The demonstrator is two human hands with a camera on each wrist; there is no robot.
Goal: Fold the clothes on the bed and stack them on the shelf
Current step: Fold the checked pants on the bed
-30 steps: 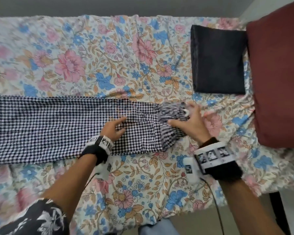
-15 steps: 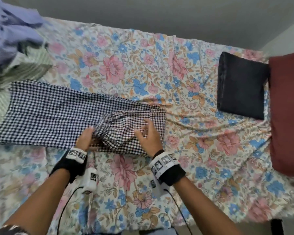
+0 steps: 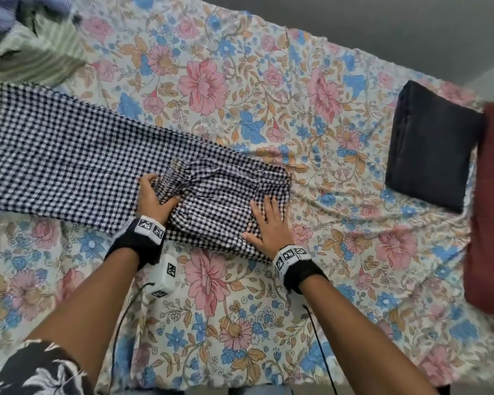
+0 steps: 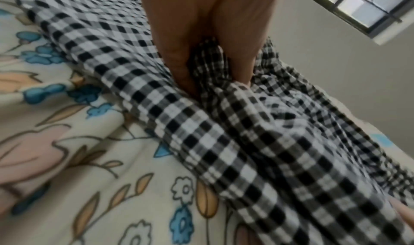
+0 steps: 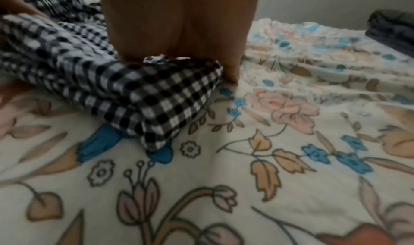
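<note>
A black-and-white checked garment (image 3: 77,163) lies stretched across the floral bed sheet (image 3: 340,223), its right end folded back over itself. My left hand (image 3: 154,196) grips the bunched edge of that folded part (image 4: 210,62), thumb and fingers pinching the cloth. My right hand (image 3: 268,220) lies flat with straight fingers on the fold's right corner (image 5: 170,93), pressing it down. A folded dark garment (image 3: 431,146) sits at the far right of the bed.
A dark red pillow (image 3: 491,209) lies along the right edge, beside the dark garment. A heap of green-striped (image 3: 37,58) and blue clothes (image 3: 3,15) sits at the far left corner. A grey wall runs behind the bed. A barred window (image 4: 358,6) shows in the left wrist view.
The garment's right end was carried leftward and folded over itself. My left hand took hold of the bunched edge; my right hand let go and now presses flat on the fold.
</note>
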